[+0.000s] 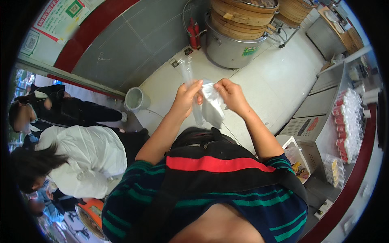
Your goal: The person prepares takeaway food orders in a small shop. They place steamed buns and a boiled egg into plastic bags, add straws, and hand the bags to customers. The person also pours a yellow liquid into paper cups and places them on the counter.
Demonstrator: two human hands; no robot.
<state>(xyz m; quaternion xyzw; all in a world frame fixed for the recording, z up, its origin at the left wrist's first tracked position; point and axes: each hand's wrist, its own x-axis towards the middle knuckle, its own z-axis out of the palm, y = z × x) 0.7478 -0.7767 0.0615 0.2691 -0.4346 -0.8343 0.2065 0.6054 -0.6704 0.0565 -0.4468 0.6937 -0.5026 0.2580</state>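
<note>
My left hand (189,94) grips a bundle of long clear plastic sleeves or bags (187,69), whose ends stick out above and below the fist. Between both hands hangs a thin whitish plastic bag (212,106). My right hand (230,92) pinches its upper right edge, and the fingers of my left hand touch its upper left edge. The bag looks flat and crumpled. Whether the clear pieces are joined to it, I cannot tell.
Bamboo steamers (243,21) rest on a big metal pot (234,50) near a fire extinguisher (194,33). A bin (136,99) stands by the wall. People (85,155) are at left. Packed cups (346,121) line the right-hand counter, beside an open white box (305,155).
</note>
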